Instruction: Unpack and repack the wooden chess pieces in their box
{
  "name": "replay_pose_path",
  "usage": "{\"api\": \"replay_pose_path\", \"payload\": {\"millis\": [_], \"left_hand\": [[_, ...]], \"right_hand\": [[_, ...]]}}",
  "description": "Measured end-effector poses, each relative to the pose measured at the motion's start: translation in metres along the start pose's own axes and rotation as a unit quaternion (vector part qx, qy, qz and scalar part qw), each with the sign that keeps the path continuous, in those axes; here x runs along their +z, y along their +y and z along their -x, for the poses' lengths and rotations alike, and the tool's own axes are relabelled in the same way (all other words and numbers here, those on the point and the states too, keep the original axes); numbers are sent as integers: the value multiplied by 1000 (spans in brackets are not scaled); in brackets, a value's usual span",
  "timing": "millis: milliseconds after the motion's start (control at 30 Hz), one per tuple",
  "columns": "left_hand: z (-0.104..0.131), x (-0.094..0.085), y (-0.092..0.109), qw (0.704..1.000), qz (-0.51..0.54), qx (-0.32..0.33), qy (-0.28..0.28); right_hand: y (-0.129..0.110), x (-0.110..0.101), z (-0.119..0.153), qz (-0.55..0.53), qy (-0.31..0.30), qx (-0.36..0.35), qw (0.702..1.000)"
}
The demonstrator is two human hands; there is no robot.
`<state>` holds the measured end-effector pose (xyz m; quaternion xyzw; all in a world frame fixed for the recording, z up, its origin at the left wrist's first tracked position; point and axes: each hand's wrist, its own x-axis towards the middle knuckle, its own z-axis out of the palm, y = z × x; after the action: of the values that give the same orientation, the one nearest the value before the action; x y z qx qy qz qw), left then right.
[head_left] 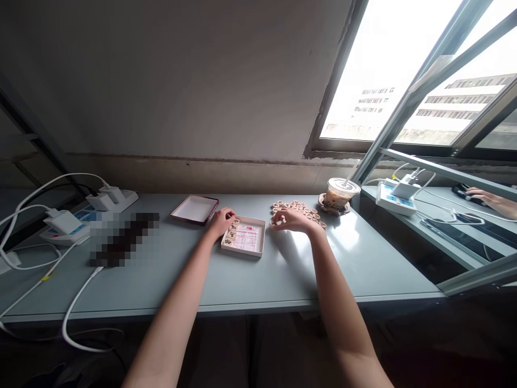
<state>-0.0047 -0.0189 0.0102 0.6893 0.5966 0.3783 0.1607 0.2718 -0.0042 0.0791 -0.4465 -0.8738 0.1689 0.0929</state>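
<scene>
A bare wall (202,91) stands behind everything, with a bright window (375,116) far right. Below them spreads a grey desk (258,285). A white power strip (86,215) loaded with chargers sits at its left, beside a pixelated dark object (125,237); another power strip (396,198) lies on the neighbouring surface at right, where another person's hand (488,200) shows at the edge.

Mid-desk is the open box tray (257,251), a red-lined sheet (248,237) inside. Its upturned lid (196,208) with a dark red rim lies just beyond, to the left. The left hand (224,221) rests at the tray's far left corner; I cannot tell whether it grips the wall or a piece. The right hand (297,220) reaches over the right-hand cluster, thumb and finger curled around one disc at its left edge; whether that is pinched or merely touched is unclear.

A lidded drink cup (340,195) stands to the far right of the cluster. Smallest are the xiangqi pieces (317,216): many grouped on the desk, several lined along the tray's left wall.
</scene>
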Motion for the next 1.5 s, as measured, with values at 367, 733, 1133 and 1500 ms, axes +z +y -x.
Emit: {"api": "replay_pose_path", "payload": {"millis": [367,733,1133,1500], "left_hand": [[0,-2,1,1000,20,-5,-8],[0,-18,6,983,124,-40,-129],[1,-12,4,985,124,-24,-118],[6,-15,13,976,156,-68,-139]], "right_hand": [[4,9,-3,91,37,31,995],[-56,59,-31,120,121,-176,970],[-70,69,-39,191,176,-132,957],[-16,56,-49,149,263,17,953]]}}
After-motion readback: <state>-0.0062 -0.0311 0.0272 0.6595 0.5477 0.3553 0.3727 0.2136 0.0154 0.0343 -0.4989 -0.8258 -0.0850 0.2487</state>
